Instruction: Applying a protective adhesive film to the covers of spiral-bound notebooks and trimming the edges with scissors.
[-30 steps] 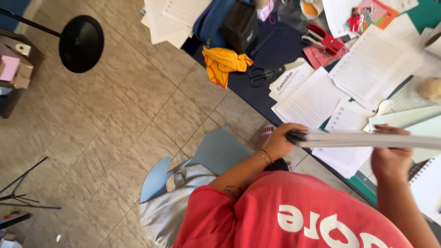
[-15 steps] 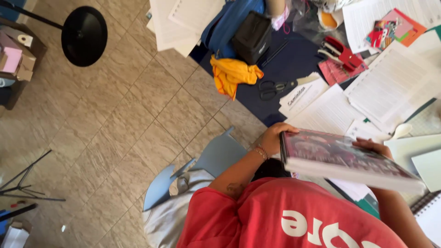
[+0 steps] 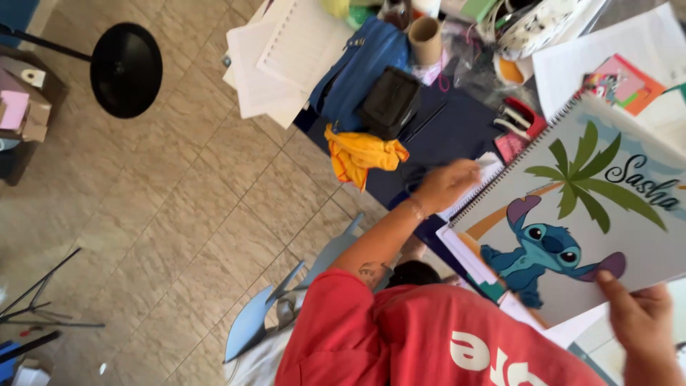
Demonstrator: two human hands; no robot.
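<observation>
Over the near edge of the table (image 3: 457, 121), held up, not yet laid down: spiral notebook (image 3: 572, 214), right hand (image 3: 639, 318) clamped on its corner, left hand (image 3: 444, 186) open beside the binding.

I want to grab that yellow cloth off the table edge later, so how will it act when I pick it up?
The yellow cloth lies crumpled in folds, so it is probably floppy and will sag from wherever it's pinched. It looks thin, so likely light. Part of it drapes over the edge of the dark table, so a push may slide it off rather than roll it.
</observation>
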